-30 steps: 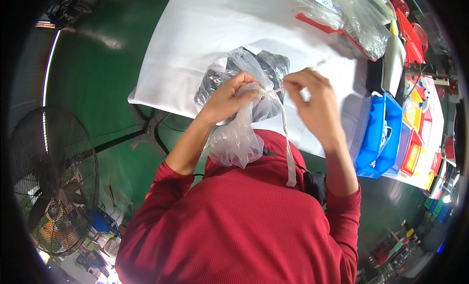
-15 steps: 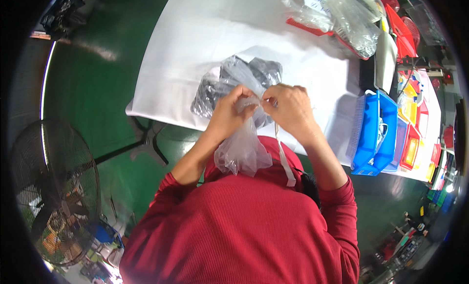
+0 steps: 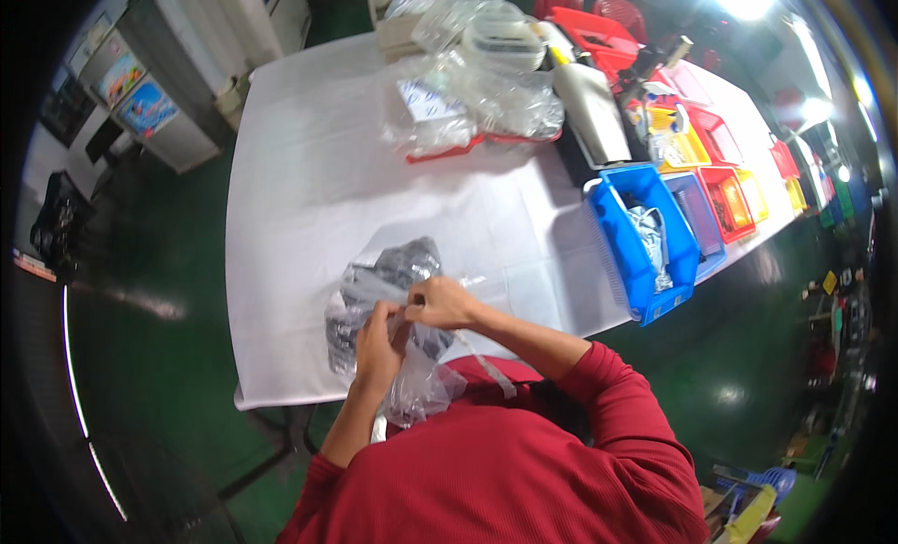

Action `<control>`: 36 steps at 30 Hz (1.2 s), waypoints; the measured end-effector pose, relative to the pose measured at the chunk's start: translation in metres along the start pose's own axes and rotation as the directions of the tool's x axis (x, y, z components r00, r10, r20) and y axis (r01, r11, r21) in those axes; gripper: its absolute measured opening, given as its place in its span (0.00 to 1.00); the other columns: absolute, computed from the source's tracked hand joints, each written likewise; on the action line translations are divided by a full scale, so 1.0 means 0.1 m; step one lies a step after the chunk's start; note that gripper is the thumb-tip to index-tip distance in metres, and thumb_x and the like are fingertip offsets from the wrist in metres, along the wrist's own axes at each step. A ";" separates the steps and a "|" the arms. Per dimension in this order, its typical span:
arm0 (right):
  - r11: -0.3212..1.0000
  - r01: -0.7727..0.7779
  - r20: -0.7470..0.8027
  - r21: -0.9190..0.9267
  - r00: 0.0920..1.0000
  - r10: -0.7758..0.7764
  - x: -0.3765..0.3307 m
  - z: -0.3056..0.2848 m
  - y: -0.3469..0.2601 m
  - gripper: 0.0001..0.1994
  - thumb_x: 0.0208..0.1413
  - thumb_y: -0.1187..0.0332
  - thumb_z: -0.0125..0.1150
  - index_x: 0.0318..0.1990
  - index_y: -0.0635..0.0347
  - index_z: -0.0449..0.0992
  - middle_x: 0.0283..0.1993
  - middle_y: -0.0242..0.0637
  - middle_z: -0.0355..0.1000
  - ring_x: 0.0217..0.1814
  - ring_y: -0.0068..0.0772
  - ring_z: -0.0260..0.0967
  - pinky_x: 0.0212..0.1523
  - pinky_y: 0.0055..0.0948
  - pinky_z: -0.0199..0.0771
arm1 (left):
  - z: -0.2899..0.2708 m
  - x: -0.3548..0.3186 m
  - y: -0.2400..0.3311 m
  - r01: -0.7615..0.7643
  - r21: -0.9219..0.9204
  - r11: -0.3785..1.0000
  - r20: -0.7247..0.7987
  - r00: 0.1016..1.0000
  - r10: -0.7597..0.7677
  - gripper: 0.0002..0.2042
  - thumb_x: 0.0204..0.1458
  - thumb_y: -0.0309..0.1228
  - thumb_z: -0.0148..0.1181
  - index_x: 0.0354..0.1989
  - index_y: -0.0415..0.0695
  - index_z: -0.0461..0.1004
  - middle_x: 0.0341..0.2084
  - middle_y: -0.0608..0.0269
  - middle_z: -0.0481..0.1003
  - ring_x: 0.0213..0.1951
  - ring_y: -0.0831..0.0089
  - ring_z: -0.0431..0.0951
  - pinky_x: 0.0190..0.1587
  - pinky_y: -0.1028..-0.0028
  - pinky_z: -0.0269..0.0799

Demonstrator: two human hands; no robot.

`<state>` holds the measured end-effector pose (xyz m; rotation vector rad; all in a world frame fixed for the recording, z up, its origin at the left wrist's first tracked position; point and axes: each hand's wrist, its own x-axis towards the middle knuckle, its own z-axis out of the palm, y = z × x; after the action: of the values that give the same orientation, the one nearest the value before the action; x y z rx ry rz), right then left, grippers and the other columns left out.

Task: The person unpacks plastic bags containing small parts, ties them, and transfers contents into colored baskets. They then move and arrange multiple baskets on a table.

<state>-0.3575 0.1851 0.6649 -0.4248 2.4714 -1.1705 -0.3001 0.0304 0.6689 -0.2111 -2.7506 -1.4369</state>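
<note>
A clear plastic bag [image 3: 344, 312] with dark contents lies at the near edge of the white-covered table. Its gathered neck is bunched between my two hands, and the loose mouth [image 3: 421, 392] flares out toward my body. My left hand [image 3: 379, 346] is closed around the neck. Pressed against it from the right, my right hand [image 3: 441, 303] pinches at the same spot with its fingertips. From there a thin white strip [image 3: 493, 372] dangles over my red top. What exactly the right fingertips hold there is hidden by the fingers.
A blue basket [image 3: 629, 254] stands at the table's right edge, beside red and yellow trays [image 3: 725, 193]. Clear bags and a paper label [image 3: 430, 101] rest on a red tray farther back. Behind them are clear round tubs [image 3: 503, 39] and a cardboard box [image 3: 398, 25].
The view has tilted up and shifted, so more of the table and room shows and the fan has left the picture. Both hands stay together at the bag's neck.
</note>
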 end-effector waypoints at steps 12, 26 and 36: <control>0.936 -0.091 -0.051 0.340 0.992 0.114 -0.05 0.05 0.02 0.16 0.41 0.58 0.58 0.31 0.64 0.77 0.30 0.47 0.74 0.31 0.40 0.71 0.33 0.33 0.69 | 0.06 0.01 0.02 -0.221 0.386 0.895 -0.017 0.969 0.247 0.10 0.45 0.23 0.56 0.36 0.40 0.65 0.28 0.54 0.71 0.33 0.53 0.70 0.34 0.60 0.65; 0.785 -0.222 0.272 0.578 0.960 0.071 -0.37 -0.19 -0.16 0.14 0.43 0.60 0.58 0.31 0.61 0.78 0.27 0.31 0.70 0.30 0.22 0.63 0.31 0.24 0.63 | -0.03 -0.10 -0.34 -0.619 0.438 0.652 0.029 0.735 0.678 0.13 0.43 0.23 0.57 0.39 0.41 0.65 0.31 0.58 0.71 0.33 0.58 0.71 0.35 0.61 0.64; 0.837 0.535 -0.060 0.115 0.845 -0.532 -0.14 0.04 0.29 0.11 0.48 0.65 0.55 0.37 0.62 0.75 0.25 0.33 0.70 0.27 0.24 0.64 0.29 0.27 0.66 | 0.02 -0.10 -0.10 -0.662 0.352 0.662 -0.016 0.702 0.712 0.11 0.42 0.18 0.57 0.36 0.41 0.68 0.27 0.57 0.70 0.29 0.58 0.70 0.33 0.63 0.63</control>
<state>-0.3465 0.2059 0.6422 -1.1244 2.3438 -1.5371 -0.2910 0.0251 0.6585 -0.9672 -2.2969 -0.7440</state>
